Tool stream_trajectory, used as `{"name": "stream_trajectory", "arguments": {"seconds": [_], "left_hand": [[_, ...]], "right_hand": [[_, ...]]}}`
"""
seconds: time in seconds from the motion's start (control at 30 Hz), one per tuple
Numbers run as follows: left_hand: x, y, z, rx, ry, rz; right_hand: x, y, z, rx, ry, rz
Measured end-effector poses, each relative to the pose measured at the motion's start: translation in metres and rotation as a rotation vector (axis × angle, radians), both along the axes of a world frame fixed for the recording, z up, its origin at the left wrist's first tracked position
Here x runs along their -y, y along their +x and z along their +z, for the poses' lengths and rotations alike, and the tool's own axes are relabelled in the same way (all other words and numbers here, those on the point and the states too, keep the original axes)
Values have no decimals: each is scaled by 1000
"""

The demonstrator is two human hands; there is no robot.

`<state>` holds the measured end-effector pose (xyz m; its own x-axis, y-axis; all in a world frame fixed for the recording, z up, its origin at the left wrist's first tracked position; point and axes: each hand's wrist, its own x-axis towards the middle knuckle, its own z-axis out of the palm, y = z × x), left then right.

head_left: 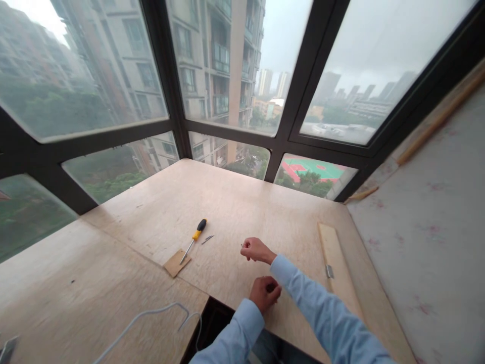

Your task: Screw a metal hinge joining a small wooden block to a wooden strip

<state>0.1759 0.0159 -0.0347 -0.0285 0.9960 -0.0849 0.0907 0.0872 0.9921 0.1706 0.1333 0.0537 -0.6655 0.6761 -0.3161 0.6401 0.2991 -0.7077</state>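
Note:
My right hand (257,250) is raised a little over the wooden surface, its fingers closed in a pinch. A tiny tip shows at the fingertips, too small to name. Nearer to me, my left hand (264,294) is curled with thumb and forefinger rounded together; whatever it may hold is hidden. Left of my hands lies a screwdriver (197,234) with a black and yellow handle. Its shaft rests across a small brown square piece (175,265). Beside the screwdriver are a few thin dark screws or nails (207,239).
At the right lies a long pale board (337,253) with a metal hinge (329,271) on its edge. A white cable (140,316) runs over the lower left, near a dark opening (212,316) in the wooden surface (227,197). Framed windows (278,146) enclose the far side.

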Motion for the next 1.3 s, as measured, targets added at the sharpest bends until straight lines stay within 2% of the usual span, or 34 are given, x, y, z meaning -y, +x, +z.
{"name": "stream_trajectory", "arguments": {"seconds": [0.2, 0.27, 0.4, 0.5, 0.7, 0.8, 0.97, 1.2, 1.3], "left_hand": [[1, -4, 1, -41, -39, 29], [1, -5, 1, -118, 2, 34], [3, -3, 2, -298, 133, 69], [6, 2, 4, -349, 191, 107], [10, 6, 9, -249, 87, 81], [10, 4, 12, -291, 96, 76], [11, 13, 23, -289, 99, 44], [27, 53, 33, -279, -38, -56], [40, 76, 38, -278, -73, -146]], "right_hand": [[-4, 85, 15, -237, -224, -165], [-1, 115, 20, -312, -259, -215], [8, 175, 27, -435, -289, -308], [13, 218, 26, -570, -295, -395], [25, 286, 18, -712, -281, -596], [31, 302, 11, -747, -300, -671], [34, 310, -2, -760, -276, -800], [24, 316, -16, -771, -228, -905], [20, 317, -25, -770, -237, -935]]}}
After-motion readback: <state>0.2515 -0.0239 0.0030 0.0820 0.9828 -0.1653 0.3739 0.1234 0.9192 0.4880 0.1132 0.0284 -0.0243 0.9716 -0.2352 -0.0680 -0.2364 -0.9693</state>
